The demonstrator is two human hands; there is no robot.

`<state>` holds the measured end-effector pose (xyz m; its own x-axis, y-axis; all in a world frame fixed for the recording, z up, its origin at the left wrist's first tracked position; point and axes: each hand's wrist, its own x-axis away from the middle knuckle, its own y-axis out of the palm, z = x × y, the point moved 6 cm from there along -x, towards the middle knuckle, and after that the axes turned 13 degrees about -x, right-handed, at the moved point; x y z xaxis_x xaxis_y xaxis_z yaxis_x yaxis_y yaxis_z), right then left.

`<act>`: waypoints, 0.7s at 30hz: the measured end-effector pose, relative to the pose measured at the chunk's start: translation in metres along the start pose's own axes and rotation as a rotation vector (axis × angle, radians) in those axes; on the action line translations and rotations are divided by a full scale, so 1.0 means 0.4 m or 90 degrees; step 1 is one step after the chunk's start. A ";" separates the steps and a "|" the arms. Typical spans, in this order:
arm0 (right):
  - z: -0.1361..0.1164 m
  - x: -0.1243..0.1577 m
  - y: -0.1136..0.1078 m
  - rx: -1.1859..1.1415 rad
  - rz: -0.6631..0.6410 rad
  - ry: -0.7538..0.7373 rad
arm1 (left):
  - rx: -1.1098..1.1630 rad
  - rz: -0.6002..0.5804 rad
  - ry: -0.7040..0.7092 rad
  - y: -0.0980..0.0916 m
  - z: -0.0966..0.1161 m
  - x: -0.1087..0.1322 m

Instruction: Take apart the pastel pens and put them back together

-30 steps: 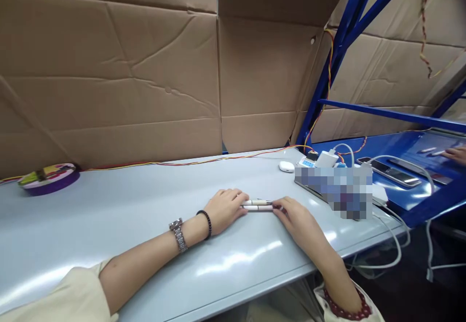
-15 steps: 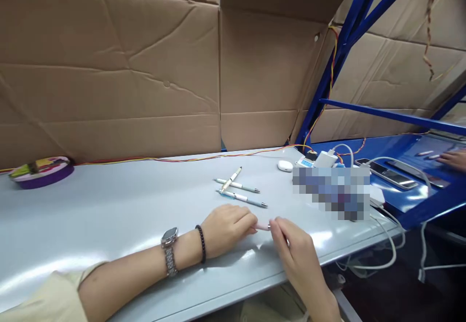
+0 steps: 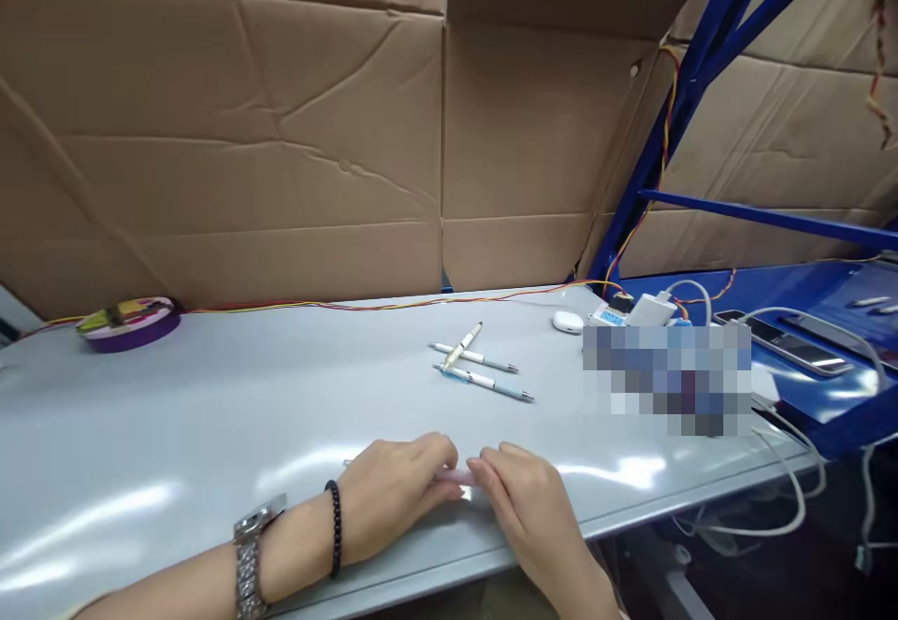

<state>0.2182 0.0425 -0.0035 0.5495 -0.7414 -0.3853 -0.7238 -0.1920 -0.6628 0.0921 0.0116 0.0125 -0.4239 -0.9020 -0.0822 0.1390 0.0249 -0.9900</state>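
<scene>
A slim pink pen [image 3: 456, 477] is held level just above the front of the grey table, one hand at each side. My left hand [image 3: 403, 480] has its fingers closed round the left part, and a thin end pokes out behind that hand. My right hand [image 3: 529, 508] pinches the right part, covering that end. Beyond the hands lie several pens: one white and grey pen [image 3: 484, 383] nearest, another [image 3: 498, 364] behind it, and a cream pen [image 3: 464, 344] resting across them.
On the left stands a round purple box [image 3: 137, 330]. A white earbud case [image 3: 568, 323], a white charger [image 3: 649, 310] and cables lie right, beside a blurred-out patch. A phone [image 3: 786, 347] rests on the blue surface. Cardboard [image 3: 337, 134] and a blue frame [image 3: 652, 152] close off the back.
Both hands have moved left and nearer the table's front edge with the pink pen. My right hand has closed over its metal-coloured right end. The view has shifted a little left.
</scene>
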 end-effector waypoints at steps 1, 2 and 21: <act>0.002 -0.001 0.001 -0.021 0.008 -0.003 | -0.010 0.014 0.002 -0.004 0.001 -0.002; 0.005 0.000 0.000 -0.050 0.011 -0.002 | -0.016 0.033 0.007 -0.008 0.002 -0.005; -0.007 -0.011 -0.011 -0.043 0.010 0.034 | 0.094 0.065 -0.011 0.006 -0.040 -0.008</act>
<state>0.2178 0.0448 0.0029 0.5154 -0.7779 -0.3596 -0.7600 -0.2211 -0.6112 0.0796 0.0213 0.0085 -0.3860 -0.9051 -0.1782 0.3109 0.0542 -0.9489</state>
